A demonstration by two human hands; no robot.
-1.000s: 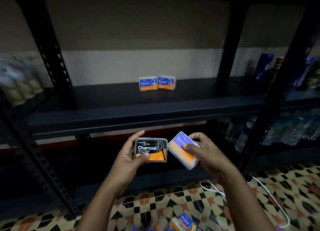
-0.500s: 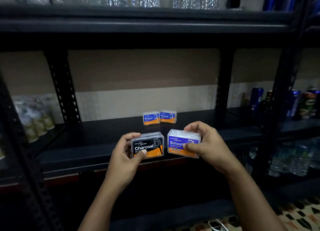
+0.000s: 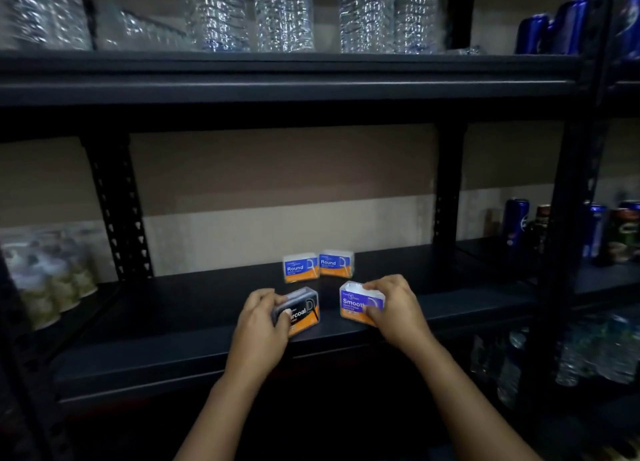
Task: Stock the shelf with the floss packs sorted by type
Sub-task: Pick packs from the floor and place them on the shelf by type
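Here, two floss packs at the shelf (image 3: 207,308) front.
Left hand (image 3: 258,332) grips the Charcoal pack (image 3: 304,311), right hand (image 3: 394,311) the Smooth pack (image 3: 353,303) — both just before two Round packs (image 3: 318,266).

The shelf (image 3: 207,308) is dark metal with a matt painted face, and its uprights (image 3: 117,211) are the same metal punched with rows of holes. The black floss pack (image 3: 306,310) and the blue floss pack (image 3: 356,303) are clear, glossy hard plastic boxes with printed paper-like labels, as are the two packs (image 3: 318,266) standing behind them. The bottles (image 3: 284,13) on the shelf above are clear, ribbed, shiny plastic, and the cans (image 3: 516,225) at the right look like glossy metal.
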